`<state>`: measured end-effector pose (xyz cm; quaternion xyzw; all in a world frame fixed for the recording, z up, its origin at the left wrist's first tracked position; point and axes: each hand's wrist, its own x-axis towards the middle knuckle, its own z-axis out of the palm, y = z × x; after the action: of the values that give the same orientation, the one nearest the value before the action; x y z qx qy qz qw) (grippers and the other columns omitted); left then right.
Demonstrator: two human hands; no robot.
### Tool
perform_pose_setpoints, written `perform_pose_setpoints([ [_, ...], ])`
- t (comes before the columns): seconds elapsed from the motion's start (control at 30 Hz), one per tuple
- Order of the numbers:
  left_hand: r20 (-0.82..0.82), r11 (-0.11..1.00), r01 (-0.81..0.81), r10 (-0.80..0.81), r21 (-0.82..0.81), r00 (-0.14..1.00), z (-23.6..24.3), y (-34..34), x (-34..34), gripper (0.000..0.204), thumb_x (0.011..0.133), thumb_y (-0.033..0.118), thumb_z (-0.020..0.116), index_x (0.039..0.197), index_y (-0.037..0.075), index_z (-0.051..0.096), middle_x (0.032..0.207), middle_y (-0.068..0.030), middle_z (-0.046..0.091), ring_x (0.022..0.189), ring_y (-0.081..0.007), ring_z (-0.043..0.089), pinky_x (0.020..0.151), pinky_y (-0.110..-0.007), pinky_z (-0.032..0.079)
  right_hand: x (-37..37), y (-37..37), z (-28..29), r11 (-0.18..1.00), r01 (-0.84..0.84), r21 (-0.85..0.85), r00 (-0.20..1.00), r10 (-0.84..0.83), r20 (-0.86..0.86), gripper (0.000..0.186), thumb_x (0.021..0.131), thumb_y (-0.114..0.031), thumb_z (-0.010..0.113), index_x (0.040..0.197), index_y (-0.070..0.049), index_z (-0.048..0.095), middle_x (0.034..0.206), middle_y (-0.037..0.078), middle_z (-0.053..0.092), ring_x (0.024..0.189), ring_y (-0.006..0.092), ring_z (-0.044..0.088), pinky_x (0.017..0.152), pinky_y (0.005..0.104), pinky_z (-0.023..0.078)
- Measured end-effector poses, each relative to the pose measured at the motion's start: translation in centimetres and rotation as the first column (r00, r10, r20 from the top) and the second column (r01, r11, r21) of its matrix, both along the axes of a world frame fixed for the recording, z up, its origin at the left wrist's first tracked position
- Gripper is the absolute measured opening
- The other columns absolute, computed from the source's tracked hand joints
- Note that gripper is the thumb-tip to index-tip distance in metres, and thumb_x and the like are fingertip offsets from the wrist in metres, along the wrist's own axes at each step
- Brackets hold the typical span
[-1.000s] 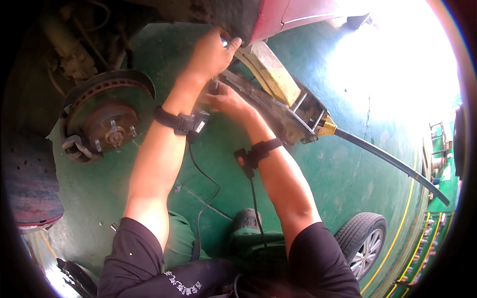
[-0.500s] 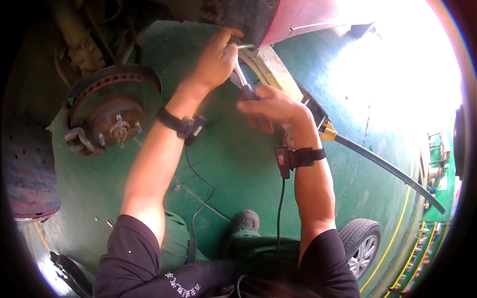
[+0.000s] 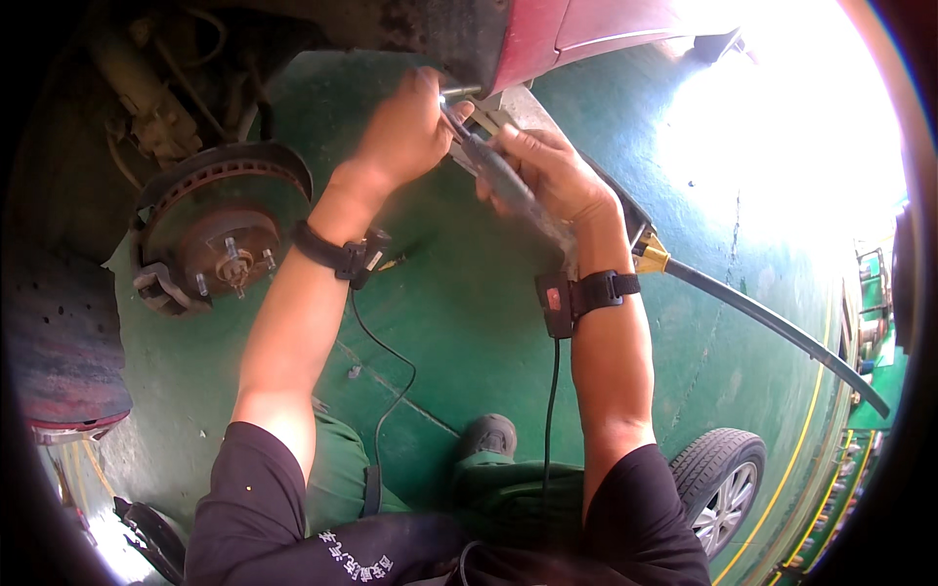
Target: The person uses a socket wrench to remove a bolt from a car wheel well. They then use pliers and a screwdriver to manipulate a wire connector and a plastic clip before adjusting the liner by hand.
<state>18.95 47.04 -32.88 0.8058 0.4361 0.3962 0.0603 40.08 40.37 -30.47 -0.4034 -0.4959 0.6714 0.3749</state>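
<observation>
Item: my left hand (image 3: 405, 132), fingers curled and pressed together around the head end of a dark hand tool (image 3: 498, 176), up under the lower edge of the red car body (image 3: 586, 29). What the tool tip bites on is hidden behind my knuckles.

Item: my right hand (image 3: 552, 171), fingers wrapped shut on the tool's handle, just beside the left hand, the two nearly touching.

Item: black wrist straps, one on each forearm, each with a thin cable trailing toward my lap.

Item: floor jack (image 3: 640, 234) directly beneath my right hand, its long black handle (image 3: 782, 327) running toward the right edge of the green floor (image 3: 469, 313).

Item: bare brake disc (image 3: 220, 239) with studs, left of my left forearm, well apart from the tool.

Item: loose wheel (image 3: 718, 483) lying near the lower right of the floor, beside my knee.

Risk, as I judge it: both hands bear on one slim tool close under sheet metal; if the tip slips, my knuckles could strike the body edge. Leaning hard beside the jack could also jostle it.
</observation>
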Motion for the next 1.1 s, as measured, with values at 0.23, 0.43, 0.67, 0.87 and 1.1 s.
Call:
perform_pose_setpoints([
  [0.23, 0.155, 0.993, 0.058, -0.042, -0.100, 0.987, 0.7, 1.0, 0.0, 0.053, 0.100, 0.049, 0.062, 0.100, -0.003, 0.059, 0.078, -0.0287, 0.065, 0.089, -0.0487, 0.066, 0.072, -0.047, 0.053, 1.2, 0.5, -2.1, 0.991, 0.135, 0.001, 0.985, -0.134, 0.111, 0.038, 0.101, -0.036, 0.061, 0.107, 0.001, 0.068, 0.089, 0.010, 0.074, 0.071, 0.0128, 0.067, 0.067, 0.0257, 0.055],
  [0.43, 0.148, 0.952, -0.046, 0.094, -0.303, 0.984, 1.2, 2.1, 0.1, 0.082, 0.097, 0.076, 0.043, 0.077, -0.002, 0.056, 0.070, -0.0211, 0.064, 0.067, -0.0391, 0.065, 0.061, -0.040, 0.051, -0.8, 0.4, -2.2, 0.992, 0.126, 0.003, 0.964, -0.123, 0.236, 0.038, 0.100, -0.036, 0.063, 0.109, 0.001, 0.067, 0.091, 0.008, 0.073, 0.074, 0.0129, 0.067, 0.066, 0.0256, 0.054],
  [0.67, 0.574, 0.564, 0.338, 0.312, -0.753, 0.758, 2.4, 1.3, 0.3, 0.079, 0.099, 0.076, 0.034, 0.084, 0.003, 0.059, 0.057, 0.0001, 0.049, 0.036, -0.0043, 0.030, 0.036, -0.023, 0.022, -2.6, 0.7, -3.0, 0.988, 0.143, 0.057, 0.962, -0.152, 0.228, 0.033, 0.100, -0.028, 0.063, 0.115, 0.002, 0.066, 0.095, 0.007, 0.072, 0.077, 0.0131, 0.067, 0.071, 0.0275, 0.055],
  [0.87, 0.749, 0.182, 0.778, 0.467, -0.602, 0.470, 2.2, 2.2, -1.3, 0.075, 0.106, 0.064, 0.029, 0.103, -0.006, 0.054, 0.061, 0.0008, 0.044, 0.034, -0.0045, 0.026, 0.032, -0.021, 0.018, -5.7, 3.8, -6.6, 0.968, 0.197, 0.154, 0.974, -0.211, 0.078, 0.054, 0.097, -0.016, 0.065, 0.146, -0.004, 0.046, 0.113, 0.008, 0.070, 0.090, 0.0136, 0.067, 0.074, 0.0286, 0.055],
  [1.1, 0.679, -0.082, 0.995, 0.734, 0.064, 0.017, 0.4, 2.8, -2.4, 0.051, 0.110, 0.030, 0.032, 0.118, -0.019, 0.045, 0.072, -0.0084, 0.049, 0.038, -0.0110, 0.039, 0.033, -0.026, 0.031, -10.0, 8.3, -12.9, 0.827, 0.184, 0.531, 0.983, -0.158, -0.095, 0.055, 0.089, -0.003, 0.070, 0.141, -0.008, 0.051, 0.131, 0.007, 0.066, 0.126, 0.0191, 0.059, 0.106, 0.0313, 0.046],
])
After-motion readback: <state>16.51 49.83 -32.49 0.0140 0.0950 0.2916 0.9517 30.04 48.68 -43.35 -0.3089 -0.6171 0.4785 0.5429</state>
